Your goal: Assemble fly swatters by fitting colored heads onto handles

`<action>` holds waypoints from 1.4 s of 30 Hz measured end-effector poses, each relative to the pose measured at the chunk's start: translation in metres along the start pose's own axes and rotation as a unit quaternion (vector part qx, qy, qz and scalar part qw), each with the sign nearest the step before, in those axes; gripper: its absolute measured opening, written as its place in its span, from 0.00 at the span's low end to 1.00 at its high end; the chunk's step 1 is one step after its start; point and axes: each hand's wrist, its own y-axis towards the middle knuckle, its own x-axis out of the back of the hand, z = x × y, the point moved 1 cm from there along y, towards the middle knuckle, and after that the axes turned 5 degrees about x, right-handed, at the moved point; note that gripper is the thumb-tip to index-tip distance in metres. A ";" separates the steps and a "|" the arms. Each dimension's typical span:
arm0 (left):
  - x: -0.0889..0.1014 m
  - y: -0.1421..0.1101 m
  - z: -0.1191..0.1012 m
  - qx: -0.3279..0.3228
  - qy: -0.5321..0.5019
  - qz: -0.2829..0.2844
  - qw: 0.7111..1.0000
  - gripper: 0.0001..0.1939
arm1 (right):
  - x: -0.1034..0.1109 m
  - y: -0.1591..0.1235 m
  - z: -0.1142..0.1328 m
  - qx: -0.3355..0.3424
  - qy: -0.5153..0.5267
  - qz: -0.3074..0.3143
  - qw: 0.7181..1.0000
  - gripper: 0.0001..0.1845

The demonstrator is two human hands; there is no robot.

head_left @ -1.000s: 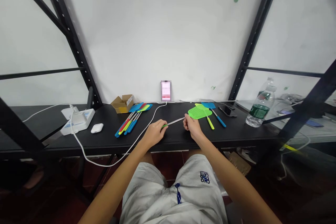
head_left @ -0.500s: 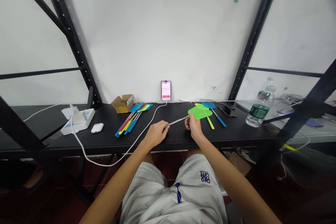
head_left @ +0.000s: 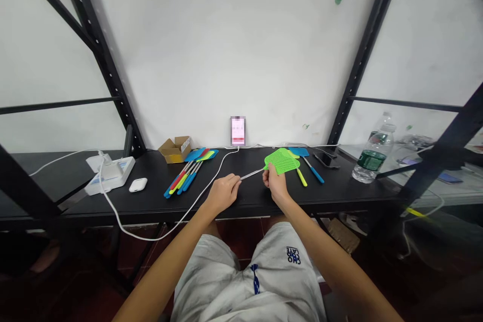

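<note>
Between my hands, just over the black table, is a green fly swatter (head_left: pixel 284 161) with a perforated head and a thin metal shaft. My left hand (head_left: pixel 223 192) is closed round its handle end, which the fingers hide. My right hand (head_left: pixel 275 183) pinches the near edge of the green head by the shaft. Beyond the right hand lie a blue fly swatter (head_left: pixel 316 173) and a yellow-green fly swatter (head_left: pixel 302 178), their heads partly covered. To the left rests a bunch of fly swatters (head_left: pixel 188 173) with blue, red and yellow-green handles.
A phone (head_left: pixel 238 131) leans on the wall, its white cable (head_left: pixel 199 200) crossing the table. An open cardboard box (head_left: pixel 175 151), a white earphone case (head_left: pixel 138 184) and a power strip (head_left: pixel 115 176) are leftward. Rightward are a dark phone (head_left: pixel 326 160) and water bottles (head_left: pixel 372 160).
The green head has shifted slightly left and turned a little, with my right hand moving left too. My left hand has stayed nearly in place, still gripping the handle end.
</note>
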 end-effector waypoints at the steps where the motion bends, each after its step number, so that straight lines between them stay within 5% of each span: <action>1: 0.000 0.000 0.000 -0.002 0.001 -0.002 1.000 0.14 | -0.002 -0.002 0.000 0.002 -0.002 0.003 1.000 0.19; 23: 0.002 -0.002 0.000 0.013 -0.011 -0.019 1.000 0.13 | -0.013 -0.013 -0.002 0.001 -0.044 0.069 0.997 0.21; 28: 0.011 0.005 0.012 0.092 -0.044 -0.101 0.990 0.11 | 0.001 -0.004 0.009 0.062 -0.147 0.083 0.984 0.19; 33: 0.046 0.014 0.053 0.228 0.024 -0.163 0.960 0.13 | 0.032 0.023 0.024 0.148 -0.414 0.027 0.898 0.14; 37: 0.077 0.010 0.095 0.331 0.078 -0.094 0.936 0.17 | 0.052 0.040 0.032 0.130 -0.581 0.009 0.803 0.11; 42: 0.095 -0.007 0.131 0.385 0.112 0.000 0.916 0.18 | 0.070 0.047 0.032 0.010 -0.697 0.006 0.717 0.23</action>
